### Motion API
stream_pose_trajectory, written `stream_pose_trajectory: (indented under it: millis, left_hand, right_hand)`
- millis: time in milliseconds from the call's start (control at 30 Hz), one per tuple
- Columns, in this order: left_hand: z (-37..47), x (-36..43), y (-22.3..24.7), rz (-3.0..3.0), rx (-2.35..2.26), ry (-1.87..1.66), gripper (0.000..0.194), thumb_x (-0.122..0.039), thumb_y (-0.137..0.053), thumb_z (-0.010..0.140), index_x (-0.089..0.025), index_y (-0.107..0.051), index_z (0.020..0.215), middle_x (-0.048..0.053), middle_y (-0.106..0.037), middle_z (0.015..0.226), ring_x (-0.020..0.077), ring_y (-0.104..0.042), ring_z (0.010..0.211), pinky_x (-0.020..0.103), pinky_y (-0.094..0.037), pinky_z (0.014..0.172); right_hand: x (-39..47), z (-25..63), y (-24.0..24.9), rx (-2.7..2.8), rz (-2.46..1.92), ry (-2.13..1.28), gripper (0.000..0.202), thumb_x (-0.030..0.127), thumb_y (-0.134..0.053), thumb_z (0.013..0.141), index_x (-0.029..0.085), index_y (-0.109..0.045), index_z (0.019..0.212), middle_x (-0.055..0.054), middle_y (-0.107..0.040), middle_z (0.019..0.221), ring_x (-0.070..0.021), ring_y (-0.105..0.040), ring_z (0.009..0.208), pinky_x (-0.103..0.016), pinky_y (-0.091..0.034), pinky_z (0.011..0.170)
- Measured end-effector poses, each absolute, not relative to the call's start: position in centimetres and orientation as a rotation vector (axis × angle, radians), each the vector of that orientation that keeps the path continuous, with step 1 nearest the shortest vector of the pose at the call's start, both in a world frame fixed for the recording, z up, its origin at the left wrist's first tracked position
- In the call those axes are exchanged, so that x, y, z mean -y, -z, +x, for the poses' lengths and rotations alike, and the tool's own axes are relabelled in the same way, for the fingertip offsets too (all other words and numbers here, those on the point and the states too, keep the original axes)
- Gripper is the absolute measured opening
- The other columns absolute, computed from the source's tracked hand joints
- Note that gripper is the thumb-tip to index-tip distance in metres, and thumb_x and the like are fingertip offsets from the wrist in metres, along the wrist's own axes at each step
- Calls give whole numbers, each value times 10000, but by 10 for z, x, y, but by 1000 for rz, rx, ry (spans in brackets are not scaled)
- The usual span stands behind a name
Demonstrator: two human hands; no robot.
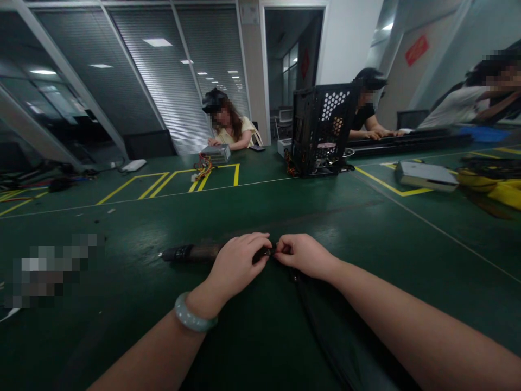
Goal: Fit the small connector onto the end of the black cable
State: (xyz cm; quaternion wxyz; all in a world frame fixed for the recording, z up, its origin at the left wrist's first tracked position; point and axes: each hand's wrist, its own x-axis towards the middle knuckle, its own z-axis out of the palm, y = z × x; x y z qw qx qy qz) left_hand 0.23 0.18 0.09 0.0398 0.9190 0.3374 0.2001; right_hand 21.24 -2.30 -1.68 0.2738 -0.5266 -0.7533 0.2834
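Left grip (238, 263) grasping dark tool (203, 253), right grip (307, 256) pinching its end; red sign (417, 50) unreadable.

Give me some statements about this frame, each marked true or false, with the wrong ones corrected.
1. The bracelet circles the left wrist. True.
2. The tool's metal tip points to the picture's right. False: it points left.
3. A cable runs from near the right hand toward the bottom edge. True.
4. The black case lies flat. False: it stands upright.
5. The left hand is far from the right. False: they nearly meet.
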Motion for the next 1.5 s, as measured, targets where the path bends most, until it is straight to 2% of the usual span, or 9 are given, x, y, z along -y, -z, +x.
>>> stream_pose_trajectory:
  millis: [100, 267, 500, 733, 1067, 1500]
  left_hand:
    - [2, -1, 0, 2785, -1081, -642, 183, -304, -656, 813, -227, -598, 968, 32, -611, 1217, 238, -569, 1116, 443, -461, 940]
    - [2, -1, -2, 2808, -1023, -628, 61, -223, -593, 853, -234, -609, 910, 8, -621, 1203, 212, -583, 1095, 414, -479, 920]
    - [2, -1, -2, 2815, -1008, -644, 93, -211, -586, 844, -227, -612, 932, 24, -626, 1190, 218, -588, 1077, 416, -487, 892]
    - [2, -1, -3, 2778, -1042, -649, 155, -323, -623, 837, -225, -617, 957, 33, -629, 1180, 230, -587, 1083, 435, -475, 921]
    - [1, -2, -2, 2815, -981, -621, 189, -170, -575, 826, -238, -610, 999, 17, -616, 1213, 215, -576, 1105, 428, -466, 928]
    - [0, -2, -1, 2786, -995, -635, 150, -206, -572, 837, -210, -600, 984, 44, -630, 1169, 222, -595, 1065, 428, -479, 914]
  right_hand:
    - [23, 212, 17, 2024, -1413, -776, 100, 294, -624, 810, 199, -654, 817, 12, -680, 749, -121, -613, 652, -208, -405, 575]
    - [24, 212, 14, 2028, -1428, -776, 100, 290, -621, 811, 199, -659, 824, 11, -683, 760, -121, -611, 654, -208, -403, 571]
    - [24, 213, 13, 2034, -1427, -773, 93, 278, -620, 807, 197, -662, 824, 8, -683, 763, -124, -610, 655, -214, -411, 586]
    - [25, 212, 12, 2032, -1432, -780, 71, 255, -625, 793, 191, -652, 806, 5, -670, 747, -123, -600, 651, -211, -400, 576]
    - [25, 211, 13, 2029, -1434, -781, 87, 270, -619, 808, 188, -650, 815, 3, -678, 751, -122, -601, 644, -215, -402, 575]
    - [25, 211, 11, 2029, -1466, -784, 78, 266, -630, 802, 193, -657, 814, 8, -679, 749, -128, -617, 654, -219, -407, 576]
